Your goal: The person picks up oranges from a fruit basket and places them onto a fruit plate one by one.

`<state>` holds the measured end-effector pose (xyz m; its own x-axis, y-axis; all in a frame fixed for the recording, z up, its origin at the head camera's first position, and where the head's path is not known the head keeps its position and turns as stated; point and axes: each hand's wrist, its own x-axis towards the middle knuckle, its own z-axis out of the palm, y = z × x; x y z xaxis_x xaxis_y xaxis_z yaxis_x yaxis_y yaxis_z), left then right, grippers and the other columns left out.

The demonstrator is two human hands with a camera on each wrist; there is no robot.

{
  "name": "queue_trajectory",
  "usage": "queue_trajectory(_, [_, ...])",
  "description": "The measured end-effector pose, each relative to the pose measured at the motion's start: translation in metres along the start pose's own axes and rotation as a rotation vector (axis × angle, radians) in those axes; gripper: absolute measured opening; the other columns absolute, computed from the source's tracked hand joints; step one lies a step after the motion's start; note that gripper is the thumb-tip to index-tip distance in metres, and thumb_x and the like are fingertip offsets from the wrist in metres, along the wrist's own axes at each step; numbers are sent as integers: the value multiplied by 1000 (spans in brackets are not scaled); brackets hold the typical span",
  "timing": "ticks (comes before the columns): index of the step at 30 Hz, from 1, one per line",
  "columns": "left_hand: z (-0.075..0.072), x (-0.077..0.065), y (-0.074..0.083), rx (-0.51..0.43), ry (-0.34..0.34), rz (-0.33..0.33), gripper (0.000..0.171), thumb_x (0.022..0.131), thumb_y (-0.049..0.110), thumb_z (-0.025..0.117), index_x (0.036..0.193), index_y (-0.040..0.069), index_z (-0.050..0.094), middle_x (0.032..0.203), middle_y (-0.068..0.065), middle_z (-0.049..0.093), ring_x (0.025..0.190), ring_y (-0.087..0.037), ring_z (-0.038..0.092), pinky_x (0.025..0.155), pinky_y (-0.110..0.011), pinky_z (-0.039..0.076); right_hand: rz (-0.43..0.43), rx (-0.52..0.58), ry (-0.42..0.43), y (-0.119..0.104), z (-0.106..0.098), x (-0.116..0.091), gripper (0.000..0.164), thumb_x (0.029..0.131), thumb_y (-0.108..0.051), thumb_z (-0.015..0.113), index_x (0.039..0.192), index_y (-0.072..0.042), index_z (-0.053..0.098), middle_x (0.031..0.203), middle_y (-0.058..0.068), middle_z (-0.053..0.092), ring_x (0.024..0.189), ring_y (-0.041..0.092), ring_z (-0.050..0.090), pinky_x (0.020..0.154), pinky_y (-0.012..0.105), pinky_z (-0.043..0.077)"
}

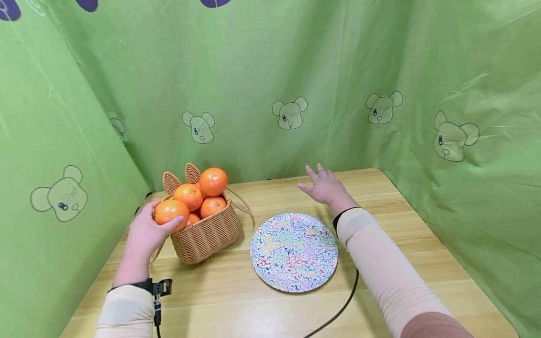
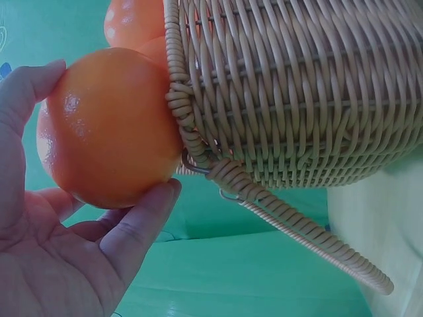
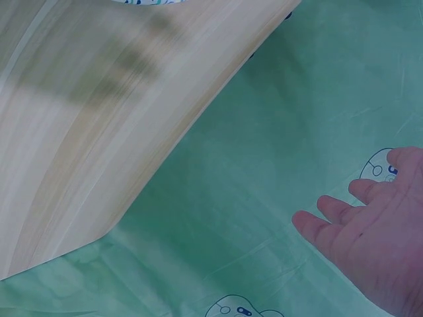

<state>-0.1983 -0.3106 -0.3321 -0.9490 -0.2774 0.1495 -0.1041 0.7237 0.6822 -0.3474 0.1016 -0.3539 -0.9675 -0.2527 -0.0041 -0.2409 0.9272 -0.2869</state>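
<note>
My left hand [image 1: 145, 232] holds an orange [image 1: 171, 214] at the left end of a wicker basket [image 1: 207, 237]. In the left wrist view, thumb and fingers curve round that orange [image 2: 112, 129], which touches or nearly touches the basket's rim. More oranges [image 1: 213, 181] are heaped in the basket, some partly hidden by those on top. Behind the far right of a round patterned plate [image 1: 294, 253], my right hand [image 1: 329, 188] hovers with its fingers spread and holds nothing. The right wrist view shows the same hand [image 3: 377, 231] with its fingers extended.
The wooden table [image 1: 220, 300] meets a green curtain [image 1: 253, 84] at the back and sides. Two wicker ears [image 1: 171, 182] rise from the basket, and a thin handle loops out at its right. A black cable [image 1: 338, 312] runs across the table under the right arm.
</note>
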Motion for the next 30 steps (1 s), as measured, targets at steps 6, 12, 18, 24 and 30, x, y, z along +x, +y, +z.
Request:
queue_trajectory(6, [-2, -3, 2, -25, 20, -17, 88, 71, 57, 68, 137, 10, 34, 128, -22, 45, 111, -38, 46, 85, -53, 39, -2, 0, -4, 0, -1, 1, 81, 84, -70, 22, 147, -24, -1, 151, 16, -6, 134, 47, 3, 104, 62, 11])
queue_trajectory(12, [-6, -6, 8, 34, 57, -10, 89, 73, 57, 65, 139, 7, 31, 128, -26, 44, 111, -41, 45, 85, -56, 39, -15, 22, -2, 2, -1, 0, 84, 82, -73, 20, 147, -24, -1, 151, 16, -5, 134, 47, 4, 104, 62, 10])
queue_trajectory(18, [-7, -12, 26, 39, 84, 21, 92, 72, 59, 65, 141, 11, 29, 130, -25, 41, 112, -41, 44, 85, -58, 38, -77, 73, 44, -4, -1, -1, 83, 83, -70, 28, 147, -23, 5, 151, 16, 3, 135, 43, 9, 106, 59, 10])
queue_trajectory(24, [5, -19, 51, 49, 101, 157, 85, 72, 51, 70, 137, 9, 34, 128, -22, 43, 110, -39, 45, 85, -57, 39, -196, 120, 94, -25, -1, -4, 80, 86, -64, 36, 147, -19, 11, 149, 15, 19, 135, 36, 19, 107, 52, 17])
queue_trajectory(30, [25, -25, 70, 16, 113, 270, 79, 70, 41, 75, 134, 13, 39, 128, -16, 45, 110, -34, 45, 86, -56, 39, -305, 277, 110, -52, -5, -19, 73, 88, -54, 47, 146, -19, 21, 146, 9, 28, 131, 29, 30, 106, 46, 25])
